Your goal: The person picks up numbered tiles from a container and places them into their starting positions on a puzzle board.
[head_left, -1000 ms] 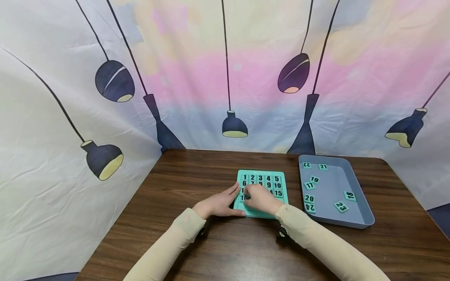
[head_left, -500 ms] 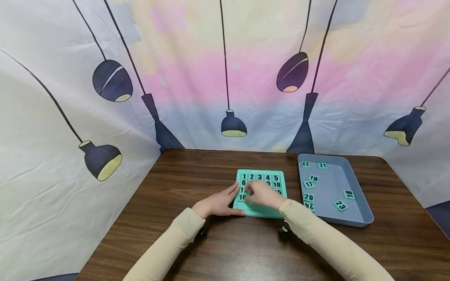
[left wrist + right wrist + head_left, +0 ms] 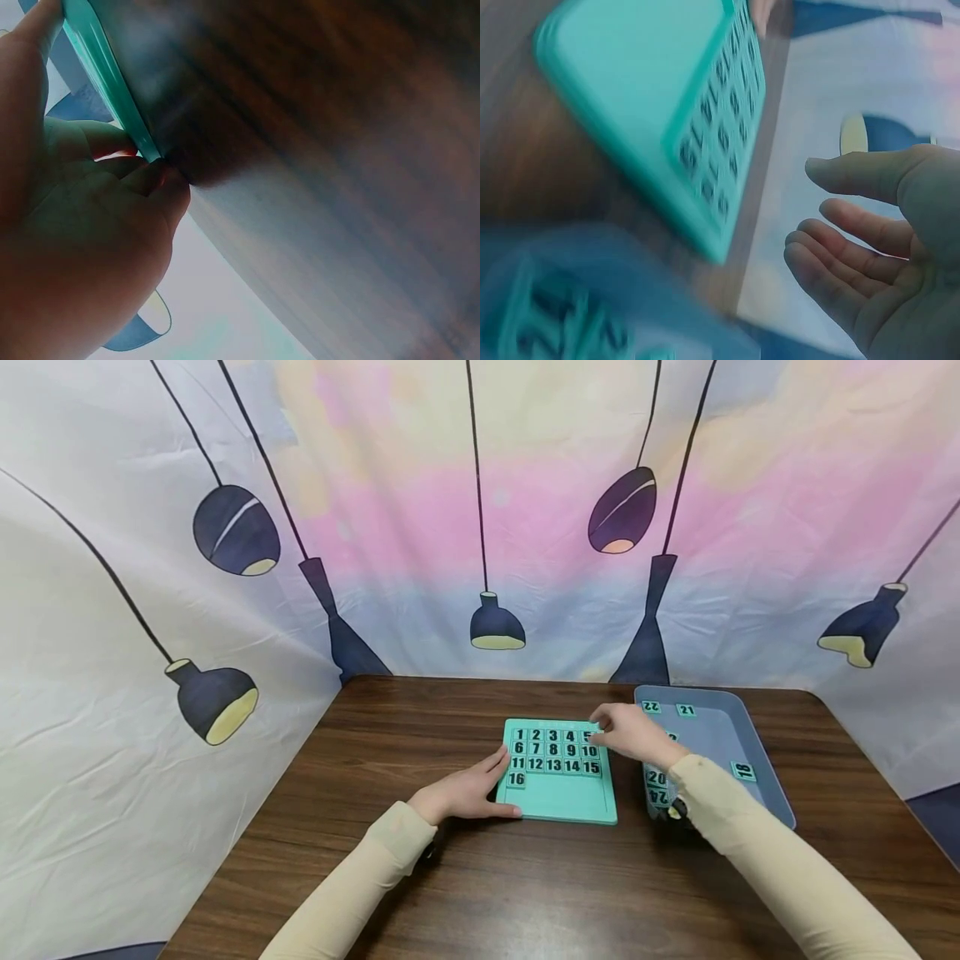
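A turquoise number board lies on the table in the head view. Number tiles fill its upper three rows from 1 to 15, and tile 16 sits at the left of the fourth row. My left hand rests against the board's lower left corner, fingers along the left edge and thumb at the near edge. Above the board's upper right corner and the tray's left rim hovers my right hand. In the right wrist view its loosely bent fingers hold nothing, with thumb and fingertips apart.
A grey-blue tray stands right of the board. Loose tiles lie in it, among them 21, 22, 18, 20 and 24. My right arm hides part of it. A printed curtain hangs behind the table.
My right hand has moved from beside tile 16 to the right and away from me, over the board's corner and the tray's edge. My left hand has stayed at the board.
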`<action>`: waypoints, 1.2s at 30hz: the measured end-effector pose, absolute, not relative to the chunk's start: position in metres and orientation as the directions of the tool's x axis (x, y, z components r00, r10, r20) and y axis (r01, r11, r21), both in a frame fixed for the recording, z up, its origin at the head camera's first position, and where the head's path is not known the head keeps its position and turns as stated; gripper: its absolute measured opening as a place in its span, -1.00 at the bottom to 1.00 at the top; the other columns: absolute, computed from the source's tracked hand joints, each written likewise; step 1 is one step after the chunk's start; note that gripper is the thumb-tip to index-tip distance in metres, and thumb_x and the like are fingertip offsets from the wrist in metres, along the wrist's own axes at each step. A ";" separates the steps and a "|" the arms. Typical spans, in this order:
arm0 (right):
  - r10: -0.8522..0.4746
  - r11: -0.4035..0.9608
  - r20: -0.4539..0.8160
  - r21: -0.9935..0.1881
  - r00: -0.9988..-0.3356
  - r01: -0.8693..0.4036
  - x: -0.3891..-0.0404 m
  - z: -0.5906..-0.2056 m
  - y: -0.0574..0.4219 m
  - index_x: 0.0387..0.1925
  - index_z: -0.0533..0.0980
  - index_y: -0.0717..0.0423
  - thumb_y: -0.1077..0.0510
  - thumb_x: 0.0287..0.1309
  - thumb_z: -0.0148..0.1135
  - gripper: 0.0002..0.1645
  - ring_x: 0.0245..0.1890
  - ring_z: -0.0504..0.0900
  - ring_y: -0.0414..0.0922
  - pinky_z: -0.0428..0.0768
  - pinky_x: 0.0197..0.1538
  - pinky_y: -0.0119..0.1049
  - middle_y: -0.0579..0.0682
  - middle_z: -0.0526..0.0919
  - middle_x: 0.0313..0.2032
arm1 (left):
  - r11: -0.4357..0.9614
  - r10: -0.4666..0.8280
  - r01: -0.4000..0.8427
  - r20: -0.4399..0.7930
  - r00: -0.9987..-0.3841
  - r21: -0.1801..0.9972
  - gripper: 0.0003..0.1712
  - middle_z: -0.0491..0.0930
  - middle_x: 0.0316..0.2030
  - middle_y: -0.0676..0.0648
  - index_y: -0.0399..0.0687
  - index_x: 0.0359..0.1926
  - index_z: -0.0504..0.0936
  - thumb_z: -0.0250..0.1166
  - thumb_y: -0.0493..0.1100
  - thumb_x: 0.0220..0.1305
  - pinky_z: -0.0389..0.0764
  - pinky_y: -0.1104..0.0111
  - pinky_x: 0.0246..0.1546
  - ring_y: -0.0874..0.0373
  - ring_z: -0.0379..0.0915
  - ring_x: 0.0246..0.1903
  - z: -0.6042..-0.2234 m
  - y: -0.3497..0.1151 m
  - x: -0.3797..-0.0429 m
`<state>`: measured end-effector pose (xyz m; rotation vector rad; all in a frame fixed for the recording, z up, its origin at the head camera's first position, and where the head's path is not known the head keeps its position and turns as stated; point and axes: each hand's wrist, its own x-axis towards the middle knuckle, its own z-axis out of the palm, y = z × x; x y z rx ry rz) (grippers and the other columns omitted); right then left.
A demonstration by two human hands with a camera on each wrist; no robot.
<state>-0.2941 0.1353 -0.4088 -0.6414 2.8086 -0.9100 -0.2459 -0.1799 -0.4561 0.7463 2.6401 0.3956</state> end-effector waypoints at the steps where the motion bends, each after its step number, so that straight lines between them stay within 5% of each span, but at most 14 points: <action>1: -0.421 0.735 0.015 -0.580 -0.907 -0.351 -0.296 -0.407 0.142 0.16 0.53 0.36 0.16 0.32 0.32 -0.53 -0.04 0.62 0.13 0.61 -0.06 0.01 0.24 0.65 -0.04 | 0.820 0.547 0.443 -0.268 -0.793 0.362 0.21 -0.35 0.61 -0.03 -0.02 0.63 -0.21 0.13 0.51 0.30 0.24 0.12 0.40 0.05 -0.11 0.54 -0.456 -0.180 -0.246; 16: -0.373 0.799 0.011 -0.504 -0.928 -0.327 -0.303 -0.399 0.219 0.12 0.54 0.46 0.18 0.30 0.31 -0.53 -0.04 0.60 0.22 0.60 -0.07 0.08 0.32 0.64 -0.06 | 0.815 0.551 0.446 -0.259 -0.793 0.369 0.19 -0.35 0.61 -0.05 -0.04 0.63 -0.19 0.14 0.48 0.31 0.23 0.12 0.40 0.04 -0.13 0.54 -0.455 -0.186 -0.247; 36: -0.516 0.770 -0.069 -0.474 -0.854 -0.427 -0.309 -0.436 0.230 0.01 0.62 0.44 0.43 0.07 0.41 -0.59 -0.17 0.64 0.13 0.64 -0.21 -0.06 0.30 0.65 -0.06 | 0.813 0.553 0.443 -0.260 -0.792 0.379 0.19 -0.32 0.61 -0.05 -0.05 0.63 -0.18 0.15 0.48 0.31 0.25 0.10 0.39 0.02 -0.08 0.53 -0.454 -0.180 -0.243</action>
